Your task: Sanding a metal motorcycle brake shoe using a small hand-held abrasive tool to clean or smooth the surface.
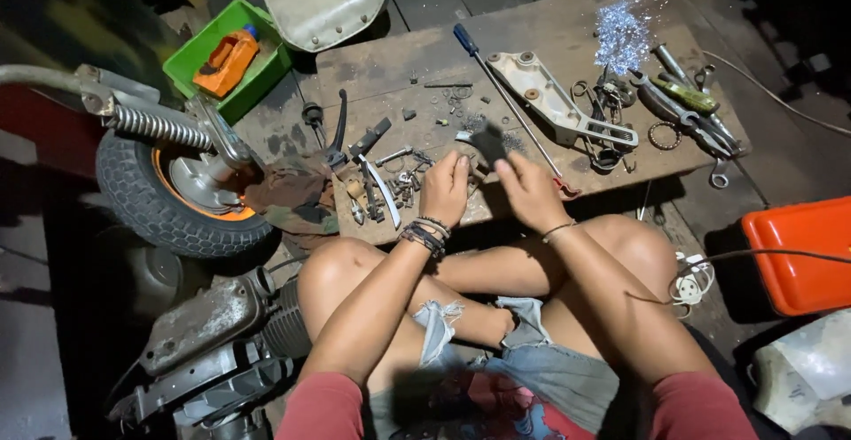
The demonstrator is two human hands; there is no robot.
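Head view: both hands are raised over the near edge of a wooden board (532, 23) strewn with parts. A small dark part (489, 142), blurred, sits between them, just above the fingertips. The left hand (446, 187) has its fingers curled and closed on the part's left side; the right hand (529, 190) pinches its right side. What the part is cannot be told. A blue-handled screwdriver (496, 81) lies just behind it, a grey bracket (554, 99) further right, a wheel (177, 192) at far left.
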